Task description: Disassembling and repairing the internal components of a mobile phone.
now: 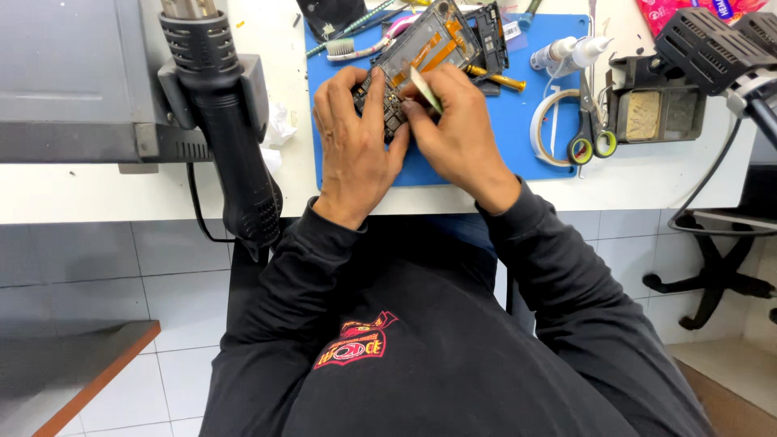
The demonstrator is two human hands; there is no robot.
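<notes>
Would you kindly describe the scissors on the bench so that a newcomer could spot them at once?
Start at the blue rectangular work mat on the white bench. At its right edge, beside a roll of pale tape, lie the steel scissors, blades pointing away from the person. Their yellow-green and black ringed handles set them apart from every neighbour.

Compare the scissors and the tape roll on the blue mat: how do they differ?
The scissors have dark blades and green-ringed handles; the tape roll is a pale, thin ring. The scissors hang over the blue mat edge; the tape roll lies wholly on it. Both lie flat, untouched, beside each other.
</notes>
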